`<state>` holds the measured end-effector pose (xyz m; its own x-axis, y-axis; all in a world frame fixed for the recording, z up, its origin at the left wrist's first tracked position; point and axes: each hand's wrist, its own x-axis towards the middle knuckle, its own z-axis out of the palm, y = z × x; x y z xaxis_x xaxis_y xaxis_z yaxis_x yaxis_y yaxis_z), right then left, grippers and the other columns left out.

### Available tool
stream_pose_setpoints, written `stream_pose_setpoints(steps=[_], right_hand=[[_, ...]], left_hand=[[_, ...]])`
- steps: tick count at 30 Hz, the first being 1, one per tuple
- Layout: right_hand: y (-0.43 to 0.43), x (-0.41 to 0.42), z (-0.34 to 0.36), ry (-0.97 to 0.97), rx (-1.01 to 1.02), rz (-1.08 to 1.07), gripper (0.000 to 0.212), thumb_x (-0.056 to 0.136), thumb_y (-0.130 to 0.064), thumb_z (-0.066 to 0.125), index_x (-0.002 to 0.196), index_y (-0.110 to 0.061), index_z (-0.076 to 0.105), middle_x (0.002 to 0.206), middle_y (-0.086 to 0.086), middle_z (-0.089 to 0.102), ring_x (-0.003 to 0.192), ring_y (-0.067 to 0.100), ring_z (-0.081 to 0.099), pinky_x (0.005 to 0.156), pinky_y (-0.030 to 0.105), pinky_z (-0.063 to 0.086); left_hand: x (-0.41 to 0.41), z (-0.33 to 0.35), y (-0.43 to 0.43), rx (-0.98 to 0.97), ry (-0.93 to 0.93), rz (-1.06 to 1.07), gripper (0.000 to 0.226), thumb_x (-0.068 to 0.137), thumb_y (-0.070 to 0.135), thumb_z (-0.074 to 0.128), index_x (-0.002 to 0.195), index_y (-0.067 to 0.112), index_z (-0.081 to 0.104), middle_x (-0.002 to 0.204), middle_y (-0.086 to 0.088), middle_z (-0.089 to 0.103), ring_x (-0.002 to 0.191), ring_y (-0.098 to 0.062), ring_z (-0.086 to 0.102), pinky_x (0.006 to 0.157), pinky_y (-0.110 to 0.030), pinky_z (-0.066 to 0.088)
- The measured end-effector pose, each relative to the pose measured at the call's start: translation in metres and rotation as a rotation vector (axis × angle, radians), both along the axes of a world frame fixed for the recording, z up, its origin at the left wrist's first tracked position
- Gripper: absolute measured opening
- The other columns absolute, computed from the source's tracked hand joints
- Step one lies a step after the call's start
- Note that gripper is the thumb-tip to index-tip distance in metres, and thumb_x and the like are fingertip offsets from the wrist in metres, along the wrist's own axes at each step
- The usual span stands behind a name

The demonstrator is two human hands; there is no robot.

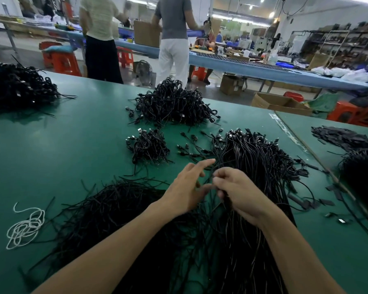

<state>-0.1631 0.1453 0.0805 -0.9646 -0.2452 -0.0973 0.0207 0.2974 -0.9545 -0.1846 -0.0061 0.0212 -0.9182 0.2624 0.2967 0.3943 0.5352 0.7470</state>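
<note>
A long bundle of straight black cables (255,158) lies across the green table (62,149), connector ends pointing away from me. My right hand (240,194) grips a few strands of this bundle, its fingers curled round them. My left hand (189,187) hovers just to the left with its fingers spread and relaxed, thumb near the right hand's fingertips. A flat heap of thin black ties (106,211) lies under my left forearm.
A small pile of coiled cables (149,146) and a large one (174,102) sit beyond my hands, another pile (17,88) at far left. A white string (25,228) lies near left. Black strips (344,136) lie at right. Two people (136,37) stand behind.
</note>
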Motion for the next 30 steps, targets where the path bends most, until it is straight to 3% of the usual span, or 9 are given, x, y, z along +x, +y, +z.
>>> stream_pose_setpoints(steps=[3, 6, 13, 17, 21, 23, 25, 27, 30], right_hand=[[-0.024, 0.026, 0.017, 0.136, 0.112, 0.24, 0.029, 0.103, -0.02, 0.049, 0.078, -0.024, 0.064, 0.057, -0.019, 0.054, 0.049, -0.002, 0.05, 0.05, 0.01, 0.038], [-0.033, 0.038, 0.028, 0.367, 0.272, 0.279, 0.037, 0.102, -0.036, 0.047, 0.074, -0.023, 0.066, 0.052, -0.015, 0.05, 0.047, 0.002, 0.045, 0.053, 0.014, 0.039], [0.02, 0.012, 0.017, 0.549, 0.397, -0.339, 0.036, 0.101, -0.033, 0.049, 0.071, -0.018, 0.062, 0.04, -0.01, 0.046, 0.032, 0.006, 0.035, 0.034, 0.015, 0.025], [0.056, -0.006, -0.003, 0.457, 0.716, -0.494, 0.038, 0.105, -0.034, 0.042, 0.082, -0.012, 0.064, 0.061, 0.0, 0.057, 0.049, 0.012, 0.051, 0.049, 0.031, 0.045], [0.051, -0.005, -0.014, 0.255, 1.19, -0.141, 0.029, 0.105, -0.031, 0.041, 0.118, -0.023, 0.065, 0.113, 0.0, 0.068, 0.103, 0.019, 0.064, 0.1, 0.041, 0.048], [0.037, -0.001, -0.017, 0.332, 1.106, 0.083, 0.039, 0.104, -0.04, 0.042, 0.142, -0.036, 0.048, 0.141, -0.014, 0.052, 0.136, 0.011, 0.042, 0.122, 0.04, 0.016], [0.02, 0.003, -0.017, 0.405, 0.902, 0.241, 0.044, 0.102, -0.049, 0.04, 0.144, -0.038, 0.042, 0.144, -0.018, 0.045, 0.143, 0.004, 0.028, 0.124, 0.036, 0.002], [0.005, 0.008, -0.016, 0.44, 0.72, 0.287, 0.032, 0.102, -0.047, 0.041, 0.127, -0.036, 0.057, 0.126, -0.019, 0.058, 0.123, -0.003, 0.045, 0.117, 0.031, 0.02], [-0.005, 0.01, -0.014, 0.498, 0.453, 0.135, 0.018, 0.101, -0.032, 0.051, 0.09, -0.025, 0.064, 0.089, -0.011, 0.062, 0.086, 0.001, 0.056, 0.082, 0.024, 0.045]], left_hand=[[0.001, 0.0, -0.004, 0.077, 0.119, -0.091, 0.05, 0.091, 0.005, 0.059, 0.136, 0.024, 0.054, 0.111, 0.025, 0.046, 0.101, -0.023, 0.052, 0.09, -0.036, 0.051], [0.001, 0.003, -0.011, 0.289, 0.108, 0.054, 0.015, 0.104, 0.016, 0.05, 0.1, 0.021, 0.064, 0.112, 0.002, 0.056, 0.106, -0.022, 0.057, 0.094, -0.036, 0.05], [-0.002, 0.024, -0.055, 0.493, 0.335, 0.44, 0.039, 0.098, 0.044, 0.045, 0.082, 0.01, 0.054, 0.063, -0.002, 0.049, 0.048, -0.004, 0.04, 0.044, -0.013, 0.032], [0.01, 0.022, -0.072, 0.108, 0.412, 0.439, 0.032, 0.089, 0.038, 0.069, 0.066, 0.026, 0.049, 0.05, 0.017, 0.041, 0.043, -0.004, 0.043, 0.042, -0.01, 0.027], [0.02, 0.017, -0.066, -0.313, 0.259, 0.265, 0.04, 0.092, 0.055, 0.056, 0.065, 0.026, 0.056, 0.052, 0.015, 0.051, 0.042, -0.003, 0.048, 0.044, -0.016, 0.034], [0.023, 0.017, -0.059, -0.437, 0.167, 0.205, 0.045, 0.097, 0.056, 0.047, 0.066, 0.024, 0.052, 0.056, 0.011, 0.054, 0.049, -0.007, 0.052, 0.049, -0.026, 0.044], [0.024, 0.018, -0.052, -0.504, 0.146, 0.204, 0.043, 0.099, 0.051, 0.044, 0.066, 0.022, 0.045, 0.06, 0.009, 0.051, 0.059, -0.017, 0.055, 0.056, -0.032, 0.047], [0.025, 0.02, -0.048, -0.511, 0.168, 0.218, 0.042, 0.099, 0.049, 0.043, 0.066, 0.024, 0.039, 0.061, 0.008, 0.049, 0.063, -0.021, 0.055, 0.057, -0.033, 0.045], [0.027, 0.024, -0.051, -0.435, 0.181, 0.214, 0.043, 0.098, 0.052, 0.045, 0.066, 0.024, 0.041, 0.059, 0.009, 0.05, 0.055, -0.014, 0.052, 0.052, -0.03, 0.042]])
